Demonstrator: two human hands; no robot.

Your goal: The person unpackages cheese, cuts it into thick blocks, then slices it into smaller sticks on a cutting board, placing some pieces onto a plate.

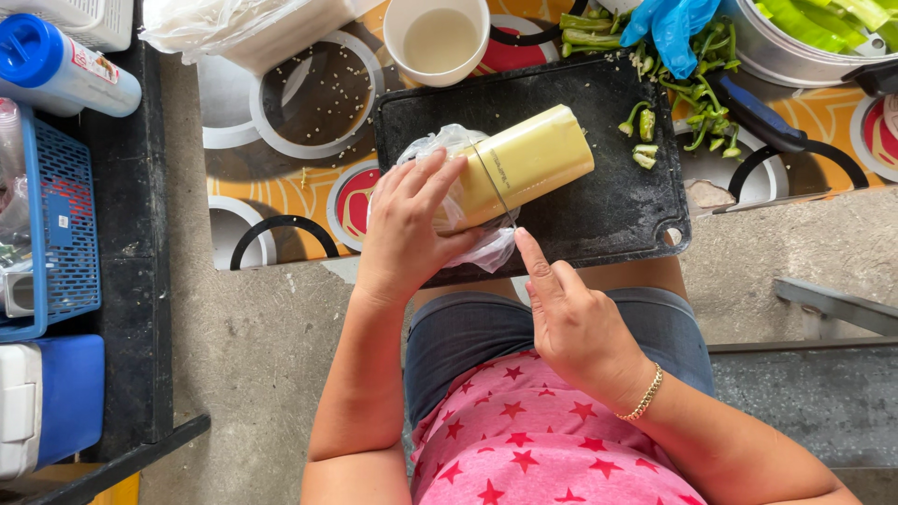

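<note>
A surface (281, 201) covered with an orange cloth printed with black, white and red circles is seen across the upper half of the view. A black cutting board (617, 206) is laid on it, with its near edge over the person's lap. At 12 o'clock on the board a pale yellow block (528, 164), long and rectangular, is laid at a slant, with its far end pointed toward 2 o'clock. Its near end is wrapped in clear plastic film (491, 248), which is bunched at the board's 7 o'clock edge.

The left hand (407, 229) is closed over the wrapped near end of the block, fingers spread across the film. The right hand (571, 323) is held just below the board at 6 o'clock; its forefinger is stretched out and its tip is at the loose film, while the other fingers are curled in. Nothing is gripped by it. A gold bead bracelet (645, 393) is worn on the right wrist.

At 2 o'clock a metal bowl (776, 56) of green pieces is seen, with a blue glove (673, 23) beside it and green chilli stalks and cuttings (706, 112) scattered from the glove down to the board's right edge. A white cup (438, 39) of pale liquid is set at 12 o'clock. At 9 o'clock a blue plastic basket (61, 234) is seen, and a blue-capped bottle (61, 65) is laid at 10 o'clock.
</note>
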